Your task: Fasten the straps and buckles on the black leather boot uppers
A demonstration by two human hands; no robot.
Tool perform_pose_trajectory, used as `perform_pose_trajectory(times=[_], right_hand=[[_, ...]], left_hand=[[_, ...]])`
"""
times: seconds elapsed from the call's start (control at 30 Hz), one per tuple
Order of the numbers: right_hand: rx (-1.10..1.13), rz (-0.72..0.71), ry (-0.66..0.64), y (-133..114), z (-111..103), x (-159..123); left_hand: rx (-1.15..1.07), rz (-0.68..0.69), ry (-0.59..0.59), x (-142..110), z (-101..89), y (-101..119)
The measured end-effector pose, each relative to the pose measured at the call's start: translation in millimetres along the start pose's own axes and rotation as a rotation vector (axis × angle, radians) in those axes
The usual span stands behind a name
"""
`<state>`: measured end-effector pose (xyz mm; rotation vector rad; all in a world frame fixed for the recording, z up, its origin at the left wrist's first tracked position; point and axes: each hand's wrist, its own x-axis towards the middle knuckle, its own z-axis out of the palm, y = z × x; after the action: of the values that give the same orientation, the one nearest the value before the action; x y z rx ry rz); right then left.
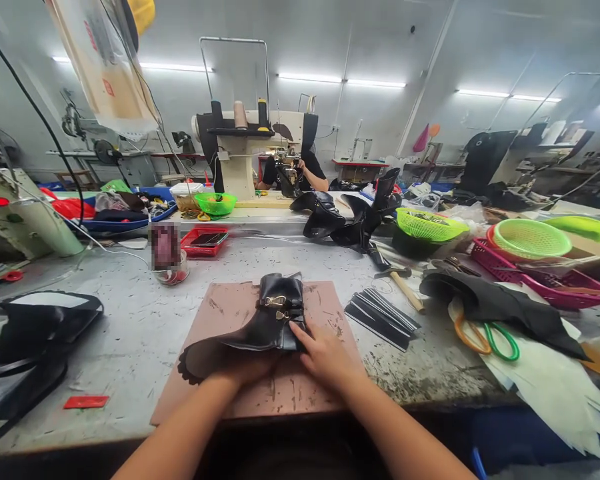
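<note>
A black boot upper (260,327) with gold-coloured buckles on its straps lies on a pinkish-brown board (210,313). Its shaft end points away from me, and its scalloped open edge spreads to the left. My left hand (255,370) reaches beneath the near side of the upper; its fingers are hidden under the leather. My right hand (325,350) grips the upper's right side below the buckles, index finger laid on the leather and thumb at the near edge.
Black strips (383,319) and a hammer (405,288) lie right of the board. Farther right are scissors with orange and green handles (500,343). A red tray (205,241) and more black boot uppers (350,217) stand behind. Across the table, a person works at a sewing machine (260,143).
</note>
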<state>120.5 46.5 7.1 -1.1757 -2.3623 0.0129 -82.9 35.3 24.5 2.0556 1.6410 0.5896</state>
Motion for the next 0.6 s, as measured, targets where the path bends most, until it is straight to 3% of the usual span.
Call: perform_pose_trajectory(times=[0.07, 0.17, 0.27, 0.37, 0.47, 0.53, 0.57, 0.6], right_hand=[[0.136, 0.004, 0.091, 4, -9, 4], [0.26, 0.084, 0.24, 10, -21, 17], [0.257, 0.182, 0.103, 12, -26, 29], [0.353, 0.2, -0.056, 10, -29, 31], [0.54, 0.206, -0.103, 6, -36, 24], [0.691, 0.233, -0.138, 4, -43, 19], [0.758, 0.25, -0.153, 3, -46, 17], [0.809, 0.266, -0.163, 2, -49, 15]], left_hand=[[0.074, 0.112, -0.064, 1, 1.4, 5], [0.147, 0.221, -0.049, -6, 3.2, 12], [0.163, 0.185, -0.052, -29, 9.9, 19], [0.114, 0.118, -0.212, -61, 10.1, 34], [-0.065, 0.22, -0.525, -84, -19.3, 64], [-0.224, 0.372, -0.698, -87, -55.1, 90], [-0.259, 0.375, -0.786, -85, -74.3, 102], [-0.277, 0.315, -0.752, -83, -92.4, 113]])
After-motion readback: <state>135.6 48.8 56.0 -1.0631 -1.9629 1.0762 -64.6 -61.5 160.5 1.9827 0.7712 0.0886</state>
